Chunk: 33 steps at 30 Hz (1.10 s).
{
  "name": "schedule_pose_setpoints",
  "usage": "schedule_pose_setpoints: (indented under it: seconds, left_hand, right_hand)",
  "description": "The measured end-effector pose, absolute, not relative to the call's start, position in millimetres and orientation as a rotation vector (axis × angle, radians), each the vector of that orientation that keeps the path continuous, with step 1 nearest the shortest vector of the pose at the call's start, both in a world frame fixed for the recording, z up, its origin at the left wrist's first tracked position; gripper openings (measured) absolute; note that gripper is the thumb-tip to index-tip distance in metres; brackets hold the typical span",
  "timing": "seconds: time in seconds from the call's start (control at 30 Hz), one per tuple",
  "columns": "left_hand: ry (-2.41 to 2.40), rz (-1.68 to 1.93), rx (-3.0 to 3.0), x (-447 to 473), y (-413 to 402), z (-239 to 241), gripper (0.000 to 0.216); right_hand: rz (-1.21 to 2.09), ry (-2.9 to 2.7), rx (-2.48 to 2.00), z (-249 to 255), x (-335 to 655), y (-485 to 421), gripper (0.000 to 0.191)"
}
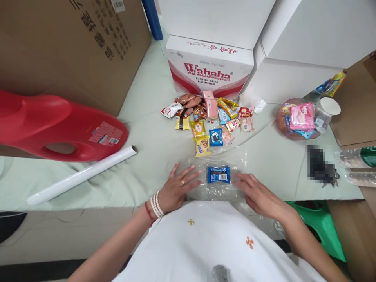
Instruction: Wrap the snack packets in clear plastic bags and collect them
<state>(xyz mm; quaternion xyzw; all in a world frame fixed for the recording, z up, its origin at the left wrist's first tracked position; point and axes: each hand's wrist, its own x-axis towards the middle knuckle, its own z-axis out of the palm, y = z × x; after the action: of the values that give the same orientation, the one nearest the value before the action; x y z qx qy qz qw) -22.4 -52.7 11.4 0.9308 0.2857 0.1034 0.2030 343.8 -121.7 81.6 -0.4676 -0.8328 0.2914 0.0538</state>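
Note:
A small blue snack packet (218, 174) lies on a clear plastic sheet or bag (202, 192) near the table's front edge. To the left of the packet, my left hand (179, 185) rests with its fingers spread over the plastic; a ring and bracelets are on it. Just right of the packet, my right hand (255, 192) has its fingers stretched out, slightly blurred, apart from the packet. Farther back sits a pile of wrapped snacks, among them a yellow packet (199, 129), a dark blue packet (216, 137) and a pink packet (210, 107).
Behind the snacks stands a Wahaba-style water carton marked Wahaha (210, 70). On the left are a red plastic jug (88, 117), a white roll (82, 174) and a big cardboard box (73, 47). At right are a bowl of snacks (283, 129), plastic bottles (355, 158) and a green stool (326, 227).

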Motion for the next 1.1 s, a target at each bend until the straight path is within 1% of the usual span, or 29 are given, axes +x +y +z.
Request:
schedule_pose_setpoints:
  seconds: [0.07,0.13,0.2,0.27,0.3,0.33,0.4,0.5,0.57,0.63,0.67,0.73,0.77,0.8,0.87,1.0,1.07,1.1]
  left_hand:
    - [0.656,0.216,2.562,-27,-54,12,0.075]
    - [0.617,0.17,2.524,-27,-53,10,0.067]
    - [0.655,0.181,2.507,-24,-51,7,0.051]
    - [0.715,0.247,2.499,-19,-49,4,0.031]
    - [0.741,0.286,2.489,-16,-47,2,0.024]
    - [0.771,0.321,2.47,-13,-46,1,0.022]
    - [0.848,0.375,2.407,-6,-43,0,0.025]
    - [1.048,0.448,2.31,5,-36,3,0.027]
    - [1.261,0.474,2.27,14,-31,4,0.034]
    - [1.515,0.469,2.225,23,-27,2,0.041]
    - [1.632,0.471,2.195,27,-26,1,0.039]
    - [1.794,0.526,2.136,34,-24,-3,0.026]
    - [1.834,0.571,2.107,36,-23,-5,0.024]
    - [1.848,0.615,2.078,39,-23,-6,0.029]
    - [1.834,0.67,2.021,43,-21,-7,0.047]
    - [1.83,0.615,1.9,51,-14,-2,0.079]
    - [1.843,0.535,1.842,54,-10,1,0.088]
    - [1.846,0.492,1.821,55,-8,3,0.089]
  right_hand:
    - [0.884,-2.557,-1.391,70,351,-145,0.071]
    - [0.835,-2.52,-1.401,55,350,-158,0.051]
    - [0.827,-2.431,-1.364,45,347,-158,0.029]
    - [0.904,-2.308,-1.282,43,346,-149,0.021]
    - [0.959,-2.246,-1.243,46,346,-143,0.02]
    - [1.013,-2.186,-1.224,50,348,-135,0.019]
    - [1.106,-2.063,-1.274,57,351,-119,0.018]
    - [1.221,-1.897,-1.495,62,354,-96,0.024]
    - [1.245,-1.872,-1.684,61,357,-81,0.027]
    - [1.172,-1.981,-1.881,61,358,-67,0.026]
    - [1.075,-2.059,-1.977,62,358,-59,0.025]
    - [0.789,-2.186,-2.117,68,353,-45,0.026]
    - [0.649,-2.219,-2.14,71,349,-37,0.028]
    - [0.55,-2.236,-2.13,73,342,-30,0.031]
    - [0.517,-2.287,-2.042,74,324,-15,0.035]
    - [0.698,-2.394,-1.945,61,289,10,0.039]
    - [0.831,-2.308,-1.977,54,283,19,0.031]
    - [0.92,-2.236,-1.971,52,283,22,0.026]
